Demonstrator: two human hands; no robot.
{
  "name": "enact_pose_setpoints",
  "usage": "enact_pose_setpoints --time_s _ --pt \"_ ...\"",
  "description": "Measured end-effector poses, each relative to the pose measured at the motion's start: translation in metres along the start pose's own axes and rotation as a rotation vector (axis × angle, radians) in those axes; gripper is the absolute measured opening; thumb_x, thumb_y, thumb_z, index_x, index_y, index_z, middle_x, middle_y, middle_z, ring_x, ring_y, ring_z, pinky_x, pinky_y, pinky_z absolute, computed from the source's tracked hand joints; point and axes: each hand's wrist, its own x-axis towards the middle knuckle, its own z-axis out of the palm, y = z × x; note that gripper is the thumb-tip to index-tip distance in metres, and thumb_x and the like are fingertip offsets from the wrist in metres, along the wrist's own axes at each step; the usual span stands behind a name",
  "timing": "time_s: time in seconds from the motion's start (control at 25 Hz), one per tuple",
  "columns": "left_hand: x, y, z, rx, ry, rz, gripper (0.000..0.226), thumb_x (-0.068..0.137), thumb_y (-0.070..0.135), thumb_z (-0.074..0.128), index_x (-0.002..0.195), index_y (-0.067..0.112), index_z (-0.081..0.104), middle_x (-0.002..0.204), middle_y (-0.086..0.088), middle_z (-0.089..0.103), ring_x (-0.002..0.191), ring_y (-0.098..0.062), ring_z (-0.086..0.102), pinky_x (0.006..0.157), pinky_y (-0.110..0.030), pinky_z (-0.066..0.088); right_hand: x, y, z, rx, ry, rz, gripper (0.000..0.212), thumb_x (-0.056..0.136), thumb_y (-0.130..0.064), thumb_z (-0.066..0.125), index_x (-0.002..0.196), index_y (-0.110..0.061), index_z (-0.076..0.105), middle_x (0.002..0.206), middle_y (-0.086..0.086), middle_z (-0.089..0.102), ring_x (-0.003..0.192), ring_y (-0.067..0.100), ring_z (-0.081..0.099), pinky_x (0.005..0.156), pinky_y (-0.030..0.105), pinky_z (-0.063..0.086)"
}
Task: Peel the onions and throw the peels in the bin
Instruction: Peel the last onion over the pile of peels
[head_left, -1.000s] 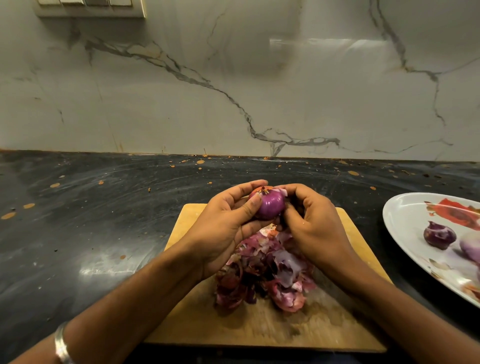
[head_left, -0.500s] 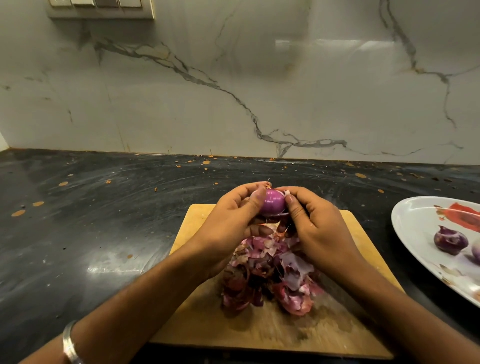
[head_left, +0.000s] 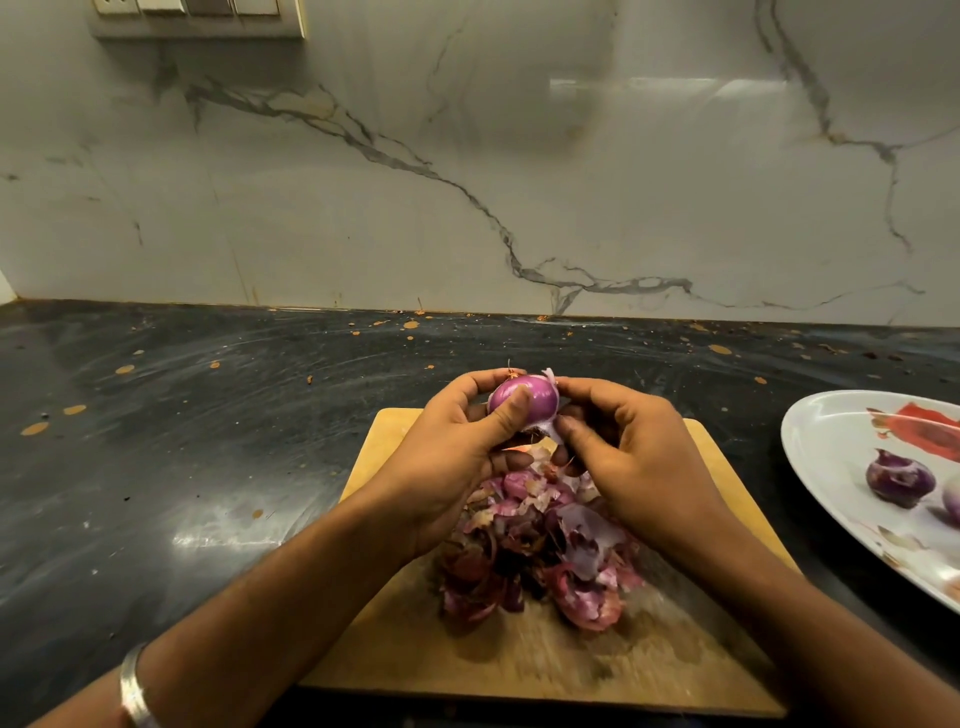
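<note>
Far left, upper wall: switch plate (head_left: 197, 15) on marble backsplash (head_left: 467, 182). Dark counter (head_left: 156, 441) below, flecked with orange bits.

Lower left: silver bangle (head_left: 134, 686) on the left wrist. Left hand (head_left: 452, 462) raised over the far end of the wooden cutting board (head_left: 395, 649), fingers curled round a purple onion (head_left: 524, 397), thumb pressed across its front. Onion held in the air above the board, glossy, mostly bare, with a scrap of skin sticking up at its top right.

Beneath both hands: heap of onion peels (head_left: 545, 561), pink and dark red, lying on the board's middle.

Right hand (head_left: 634, 462) meets the onion from the right, thumb and fingertips pinching loose skin at its lower right edge.

Far right: white plate (head_left: 831, 467) with red pattern on the counter, well apart from the board, cut by the frame edge. One peeled onion (head_left: 900, 477) sits on it; another is partly visible at the edge.
</note>
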Motion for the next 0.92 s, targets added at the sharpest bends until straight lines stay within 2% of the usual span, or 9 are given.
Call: enact_pose_setpoints --time_s 0.16,0.32,0.48,0.56,0.64,0.72,0.8,0.88,0.92 --pt "0.001 0.001 0.0 -0.048 -0.025 -0.04 0.047 0.083 0.029 0.06 0.124 0.007 0.06 0.107 -0.01 0.068 0.075 -0.011 0.064 0.068 -0.023 0.056 -0.001 -0.001 -0.003 -0.089 0.035 -0.048 0.038 0.093 -0.004 0.065 0.127 -0.021 0.068 0.107 -0.009 0.075 0.092 0.005 0.069 0.083 0.021 0.056" --pt "0.002 0.002 -0.003 -0.062 -0.036 -0.058 0.047 0.086 0.032 0.057 0.126 0.007 0.061 0.117 -0.016 0.066 0.082 -0.015 0.064 0.065 -0.022 0.055 -0.004 0.0 -0.007 -0.17 0.061 -0.075 0.04 0.092 0.003 0.062 0.123 -0.022 0.071 0.095 -0.008 0.073 0.086 0.003 0.065 0.073 0.012 0.05" --pt "0.005 0.0 -0.004 -0.084 0.02 -0.044 0.044 0.087 0.03 0.055 0.124 0.008 0.062 0.115 -0.016 0.068 0.078 -0.014 0.066 0.064 -0.023 0.055 -0.008 -0.002 -0.005 -0.164 0.009 -0.037 0.042 0.095 -0.003 0.054 0.129 -0.025 0.065 0.109 -0.015 0.071 0.094 -0.008 0.063 0.074 0.007 0.048" --pt "0.006 0.001 -0.005 -0.087 0.046 -0.045 0.04 0.092 0.027 0.053 0.126 0.007 0.061 0.12 -0.017 0.067 0.078 -0.015 0.066 0.065 -0.024 0.054 -0.009 -0.001 -0.005 -0.158 0.006 -0.032 0.041 0.095 -0.001 0.051 0.125 -0.023 0.068 0.102 -0.016 0.071 0.079 -0.01 0.062 0.062 0.006 0.045" --pt "0.007 0.001 -0.005 -0.087 0.065 -0.055 0.038 0.095 0.027 0.05 0.126 0.007 0.06 0.12 -0.018 0.067 0.079 -0.016 0.065 0.065 -0.024 0.053 -0.011 -0.001 -0.005 -0.165 0.005 -0.042 0.038 0.093 0.001 0.051 0.115 -0.021 0.073 0.085 -0.017 0.069 0.056 -0.004 0.056 0.048 0.008 0.037" --pt "0.006 0.002 -0.006 -0.095 0.081 -0.057 0.036 0.098 0.026 0.048 0.126 0.006 0.06 0.117 -0.018 0.067 0.079 -0.017 0.063 0.063 -0.024 0.052 -0.012 0.0 -0.006 -0.194 0.017 -0.064 0.033 0.091 0.001 0.054 0.1 -0.02 0.078 0.074 -0.014 0.066 0.05 0.002 0.052 0.046 0.011 0.034" --pt "0.006 0.003 -0.005 -0.105 0.075 -0.057 0.034 0.1 0.024 0.047 0.127 0.006 0.059 0.117 -0.018 0.067 0.078 -0.017 0.063 0.062 -0.025 0.052 -0.012 -0.002 -0.006 -0.225 0.008 -0.086 0.026 0.087 -0.003 0.06 0.087 -0.02 0.08 0.077 -0.013 0.068 0.065 0.001 0.06 0.055 0.01 0.04" --pt "0.005 0.004 -0.006 -0.092 0.063 -0.055 0.032 0.1 0.021 0.049 0.128 0.009 0.058 0.121 -0.017 0.067 0.077 -0.015 0.064 0.062 -0.024 0.053 -0.012 -0.006 -0.005 -0.231 -0.025 -0.083 0.02 0.08 -0.018 0.061 0.082 -0.022 0.081 0.083 -0.015 0.07 0.081 0.0 0.064 0.066 0.011 0.045" --pt "0.005 0.004 -0.005 -0.075 0.054 -0.051 0.032 0.098 0.021 0.052 0.128 0.01 0.058 0.121 -0.017 0.067 0.078 -0.014 0.065 0.063 -0.024 0.053 -0.012 -0.007 -0.005 -0.226 -0.012 -0.081 0.02 0.079 -0.024 0.06 0.081 -0.023 0.08 0.082 -0.014 0.07 0.083 0.001 0.064 0.067 0.012 0.046"
